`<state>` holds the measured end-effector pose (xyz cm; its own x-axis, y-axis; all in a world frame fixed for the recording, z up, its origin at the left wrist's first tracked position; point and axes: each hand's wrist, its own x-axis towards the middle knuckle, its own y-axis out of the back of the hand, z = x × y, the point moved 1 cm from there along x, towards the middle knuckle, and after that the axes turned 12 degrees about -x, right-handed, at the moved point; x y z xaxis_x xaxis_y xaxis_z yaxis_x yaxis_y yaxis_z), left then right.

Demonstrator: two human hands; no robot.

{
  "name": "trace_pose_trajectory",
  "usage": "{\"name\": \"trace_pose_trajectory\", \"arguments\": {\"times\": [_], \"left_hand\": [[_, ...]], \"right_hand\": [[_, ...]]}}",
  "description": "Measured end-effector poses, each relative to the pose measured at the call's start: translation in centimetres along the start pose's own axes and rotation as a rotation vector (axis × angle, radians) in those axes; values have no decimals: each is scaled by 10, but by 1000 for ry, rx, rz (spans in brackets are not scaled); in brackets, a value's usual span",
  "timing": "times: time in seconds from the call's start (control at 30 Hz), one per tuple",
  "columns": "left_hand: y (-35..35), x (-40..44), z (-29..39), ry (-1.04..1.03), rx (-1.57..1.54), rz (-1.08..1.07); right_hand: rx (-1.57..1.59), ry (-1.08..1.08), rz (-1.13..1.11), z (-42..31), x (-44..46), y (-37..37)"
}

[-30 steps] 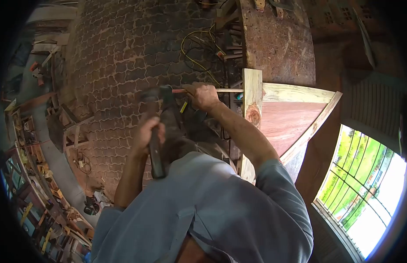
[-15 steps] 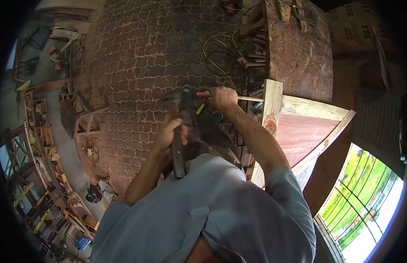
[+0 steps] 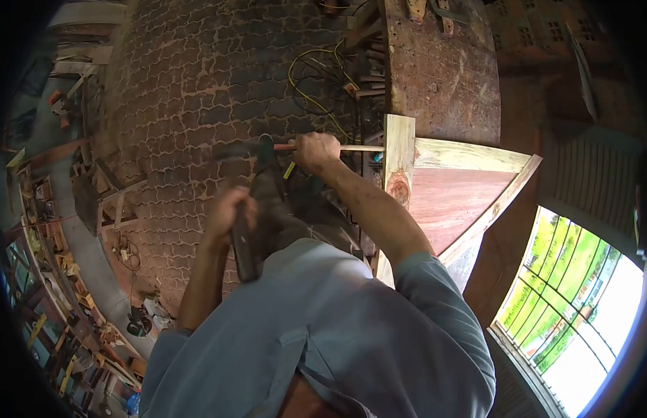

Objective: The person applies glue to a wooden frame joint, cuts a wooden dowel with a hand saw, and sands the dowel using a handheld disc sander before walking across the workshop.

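Observation:
My left hand [image 3: 229, 209] is wrapped round the handle of a hammer [image 3: 244, 251]. The hammer's dark head, smeared by motion, is left of the rod's red end and apart from it. My right hand [image 3: 318, 151] grips a slim rod [image 3: 362, 148], red at its left end and pale where it emerges on the right. The rod's pale end reaches the upright board of a wooden frame [image 3: 400, 150]. Fingers hide the rod's middle, and I cannot tell whether its tip enters the board. A pinkish plywood panel [image 3: 452, 202] fills the frame.
A worn wooden bench [image 3: 445, 76] stands beyond the frame. A yellow cable [image 3: 292, 73] loops over the paving [image 3: 191, 104] beside it. Wooden shelving [image 3: 59, 265] with offcuts lines the left side. A barred window [image 3: 567, 292] is at lower right.
The whole view has shifted, so things appear further left. My left hand and the hammer have moved slightly away from the rod's red end. My right hand keeps its grip.

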<state>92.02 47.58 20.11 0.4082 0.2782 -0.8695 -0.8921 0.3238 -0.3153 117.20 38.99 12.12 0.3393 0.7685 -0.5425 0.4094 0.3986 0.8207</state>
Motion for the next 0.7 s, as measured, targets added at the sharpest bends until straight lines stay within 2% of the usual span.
{"name": "trace_pose_trajectory", "arguments": {"times": [0.13, 0.2, 0.27, 0.3, 0.33, 0.37, 0.43, 0.47, 0.53, 0.6, 0.7], "left_hand": [[-12, -6, -1, -124, -5, -161], [6, -13, 13, -112, -176, -66], [56, -2, 25, -197, -282, -2], [59, -5, 33, -235, -344, 42], [54, -8, 36, -397, -385, 49], [51, -2, 30, -397, -380, 46], [45, 10, 16, -241, -343, 161], [34, 13, 3, -120, -120, 69], [-21, -4, -10, -97, 9, -190], [-20, -2, -7, -64, 5, -149], [-5, -1, -2, -64, -228, -226]], "right_hand": [[-27, 6, -36, -4, -9, 18], [30, -20, 1, -2, -5, 11], [28, -18, 21, 0, -2, 5], [22, -18, 38, 1, -1, 1], [26, -25, 39, 2, 0, -2], [1, -23, 30, 3, 3, -5], [-22, -23, 19, 4, 5, -6], [-14, -22, 17, 4, 5, -6], [-14, -21, 5, 4, 3, -3], [-6, 3, -14, 3, -2, 9], [18, -23, 28, 3, 0, 3]]}}
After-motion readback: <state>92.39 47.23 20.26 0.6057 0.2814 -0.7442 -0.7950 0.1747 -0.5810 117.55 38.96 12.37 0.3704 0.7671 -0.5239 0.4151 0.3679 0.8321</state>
